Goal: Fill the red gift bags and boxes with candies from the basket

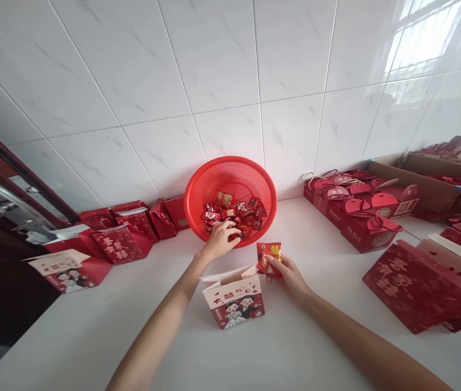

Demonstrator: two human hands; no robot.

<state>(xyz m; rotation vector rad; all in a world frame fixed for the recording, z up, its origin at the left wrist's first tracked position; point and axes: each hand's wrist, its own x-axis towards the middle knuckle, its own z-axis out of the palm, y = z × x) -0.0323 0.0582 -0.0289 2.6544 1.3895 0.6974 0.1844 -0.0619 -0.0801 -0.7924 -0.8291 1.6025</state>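
Note:
My left hand [221, 239] reaches over the front rim of a red plastic basket [192, 203]. Its fingers are apart and bent down, touching the wrapped candies [230, 213] inside. Whether a candy lies under the fingertips I cannot tell. To the right of the basket's front, my right hand [285, 274] is closed on red candy packets [269, 256] with gold lettering, pinched under the thumb. Between my forearms a small paper gift box [234, 304] stands upright with its top open. It is red and cream, with a cartoon couple on its front.
Several red gift boxes [120, 241] stand at the left by the wall. On the right are ribbon-tied red boxes [361, 212], cardboard cartons [422, 184] and larger red boxes [413, 282]. A tiled wall [226, 65] closes off the white table [132, 326] at the back.

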